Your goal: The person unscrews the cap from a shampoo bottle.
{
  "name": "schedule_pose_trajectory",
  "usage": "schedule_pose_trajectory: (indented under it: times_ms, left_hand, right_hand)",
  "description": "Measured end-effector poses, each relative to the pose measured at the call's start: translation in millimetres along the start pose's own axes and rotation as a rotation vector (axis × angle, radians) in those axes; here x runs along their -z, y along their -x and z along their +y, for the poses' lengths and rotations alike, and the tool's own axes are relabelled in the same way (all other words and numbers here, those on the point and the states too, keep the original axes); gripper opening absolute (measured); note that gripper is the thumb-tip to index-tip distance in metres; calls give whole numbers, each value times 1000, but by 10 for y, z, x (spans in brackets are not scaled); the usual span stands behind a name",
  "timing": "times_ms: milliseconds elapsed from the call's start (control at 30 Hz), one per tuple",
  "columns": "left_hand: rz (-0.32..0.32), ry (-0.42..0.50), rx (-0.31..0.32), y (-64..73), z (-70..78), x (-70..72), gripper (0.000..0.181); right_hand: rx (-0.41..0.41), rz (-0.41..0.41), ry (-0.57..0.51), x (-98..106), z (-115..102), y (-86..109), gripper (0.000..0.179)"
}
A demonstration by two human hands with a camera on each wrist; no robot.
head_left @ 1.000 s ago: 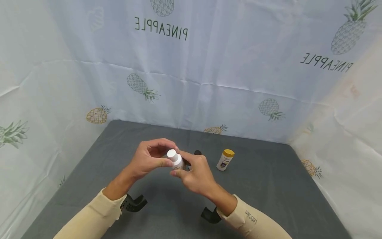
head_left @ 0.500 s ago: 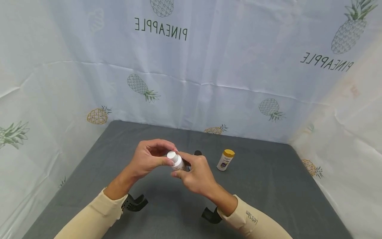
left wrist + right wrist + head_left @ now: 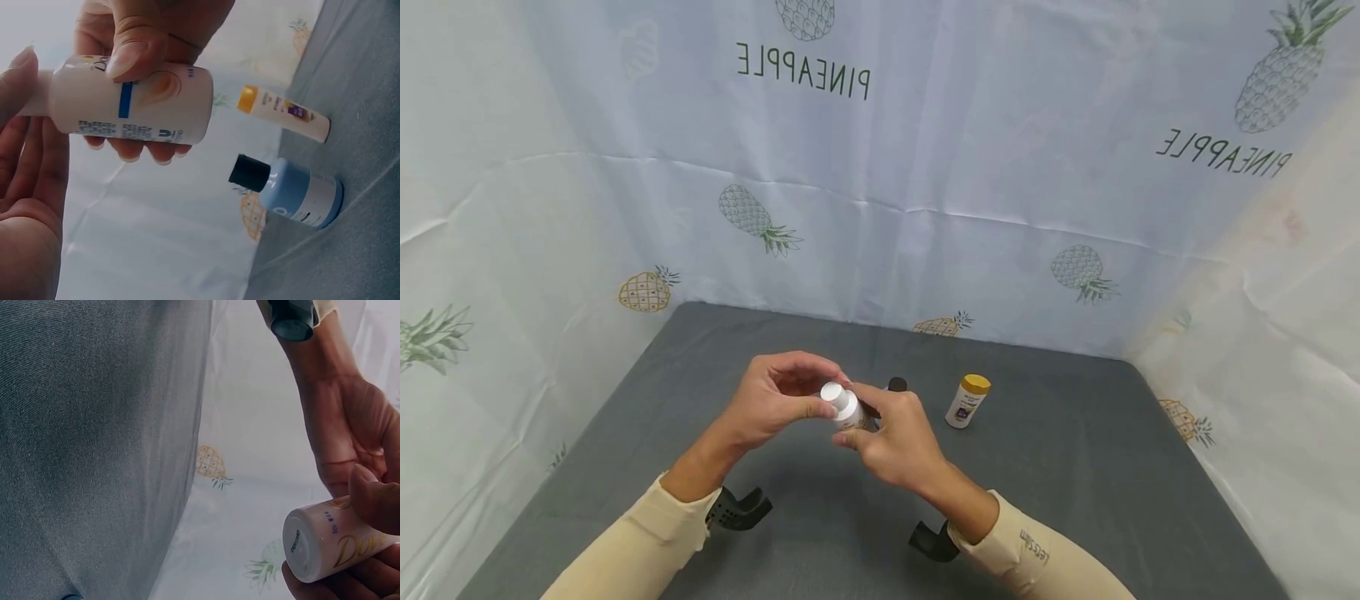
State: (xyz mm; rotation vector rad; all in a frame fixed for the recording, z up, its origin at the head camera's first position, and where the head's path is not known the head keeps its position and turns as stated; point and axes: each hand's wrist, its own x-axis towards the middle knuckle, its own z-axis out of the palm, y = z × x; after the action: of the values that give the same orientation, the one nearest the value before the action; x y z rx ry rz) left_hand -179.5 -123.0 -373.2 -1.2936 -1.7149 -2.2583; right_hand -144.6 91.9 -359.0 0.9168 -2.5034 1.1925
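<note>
Both hands hold a small white Dove bottle (image 3: 852, 417) above the table, tilted in the head view. My left hand (image 3: 772, 396) pinches its white cap (image 3: 832, 393) between thumb and fingers. Round the bottle's body, my right hand (image 3: 897, 437) has its thumb on one side and its fingers on the other. The left wrist view shows the printed label (image 3: 140, 103) with a blue stripe under the right thumb (image 3: 128, 57). From the right wrist, the bottle's round base (image 3: 302, 547) faces the camera, while the cap is hidden behind the right hand.
Beyond the right hand stands a blue bottle (image 3: 304, 192) with a black cap (image 3: 897, 384). A white bottle with a yellow cap (image 3: 967, 402) stands to its right. The grey table (image 3: 1075, 492) meets a pineapple-print curtain (image 3: 985, 167) at the back and sides.
</note>
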Motion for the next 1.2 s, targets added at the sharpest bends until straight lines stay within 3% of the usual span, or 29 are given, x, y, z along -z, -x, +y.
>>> schedule_pose_trajectory:
  times_ms: [233,500,800,1067,1200]
  left_hand:
    - [8,17,-37,29,-57,-16,40]
    - [-14,19,-17,47,-76,-24,39]
    - [50,15,-21,52,-83,-76,31]
    - [-44,31,-33,69,-46,-23,41]
    - [-26,7,-33,65,-33,-24,41]
  right_hand:
    - [-19,-8,3,-17,-16,10,52]
    - [-16,-19,-4,-20,7,19,52]
    - [-9,-15,-1,-16,-5,10,49]
    - [8,-24,12,3,23,7,50]
    - [10,-32,13,4,23,2,50]
